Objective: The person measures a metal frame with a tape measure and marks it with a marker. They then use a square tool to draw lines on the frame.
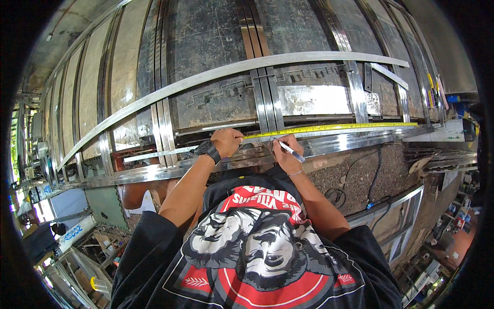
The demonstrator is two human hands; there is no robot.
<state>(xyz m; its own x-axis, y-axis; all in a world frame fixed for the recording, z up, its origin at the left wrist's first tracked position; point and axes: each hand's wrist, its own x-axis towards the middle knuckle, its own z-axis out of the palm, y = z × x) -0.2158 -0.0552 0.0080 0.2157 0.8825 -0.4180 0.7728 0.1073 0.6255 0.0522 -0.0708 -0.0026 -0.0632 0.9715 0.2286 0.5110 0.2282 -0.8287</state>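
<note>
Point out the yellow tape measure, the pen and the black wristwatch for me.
Yellow tape measure (332,127): head view, middle of its extended blade.
Pen (291,150): head view, on its barrel.
Black wristwatch (209,150): head view, on its dark outer side.

Yellow tape-measure blade (329,127), drawn out, lying along slim silver metal bar (164,154); white marker pen (289,149) with blue end, slanted, left tip near tape's lower edge, blue end pointing lower right

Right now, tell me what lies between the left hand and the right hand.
Head view: part of a thin yellow measuring tape and silver metal tubing.
</note>
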